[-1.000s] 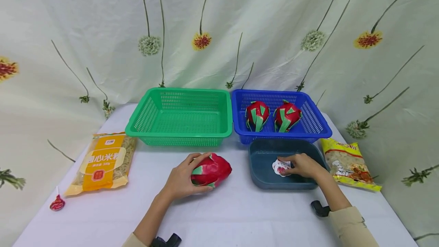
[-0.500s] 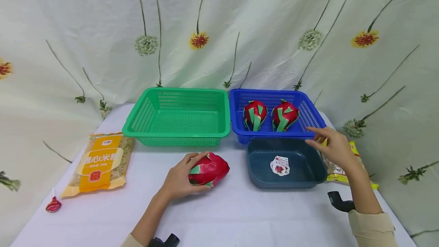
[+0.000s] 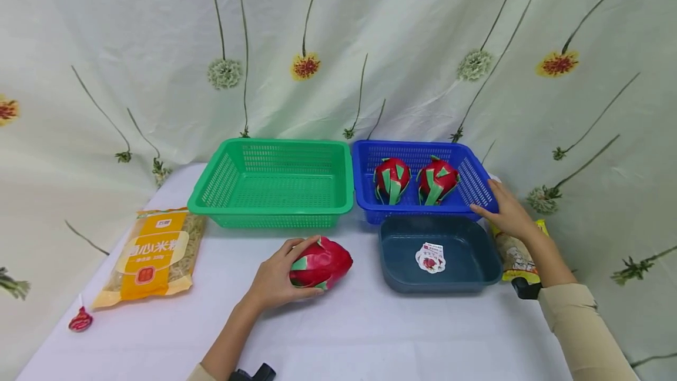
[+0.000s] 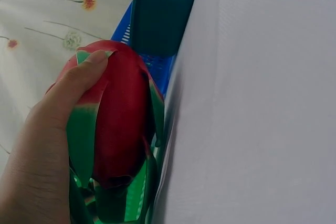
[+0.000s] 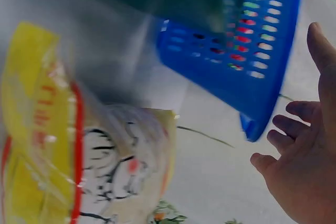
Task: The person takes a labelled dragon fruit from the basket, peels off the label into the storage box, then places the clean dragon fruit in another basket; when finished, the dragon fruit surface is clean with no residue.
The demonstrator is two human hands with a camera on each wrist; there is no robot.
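Note:
My left hand (image 3: pixel 279 275) grips a red dragon fruit (image 3: pixel 329 262) with green leaf tips, lying on the white cloth. In the left wrist view the thumb lies along the top of the dragon fruit (image 4: pixel 123 124). At the right front corner of the blue basket (image 3: pixel 478 193) is my right hand (image 3: pixel 509 211). Its fingers are spread beside the rim, and whether they touch it is hard to tell. Two more dragon fruits (image 3: pixel 392 180) stand inside that basket. In the dark blue tub (image 3: pixel 468 251) in front lie several stickers (image 3: pixel 431 258) printed with a dragon fruit.
Left of the blue basket stands a green basket (image 3: pixel 285 193). An orange bag of pasta (image 3: pixel 150 254) and a red lollipop (image 3: pixel 81 319) lie at the left. Partly behind the right forearm, a yellow bag (image 3: pixel 515 251) lies beside the tub.
My right hand has left the stickers in the tub, rising and moving back and right to the blue basket's corner. The left hand stays on its dragon fruit.

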